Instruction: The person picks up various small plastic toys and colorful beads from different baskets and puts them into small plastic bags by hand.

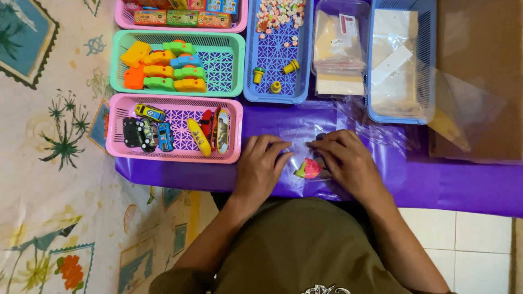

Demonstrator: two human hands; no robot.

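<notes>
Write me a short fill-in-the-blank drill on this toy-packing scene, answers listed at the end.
1. Both hands, the left hand and the right hand, press on a clear plastic bag lying on a ______ sheet.
2. The toy cars lie in a ______ basket.
3. The green basket sits directly ______ the basket of toy cars in the picture.
4. Between the hands, a small pink toy lies inside the ______.

Missing words: purple; pink; above; bag

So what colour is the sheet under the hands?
Purple sheet, seen best in the head view.
</notes>
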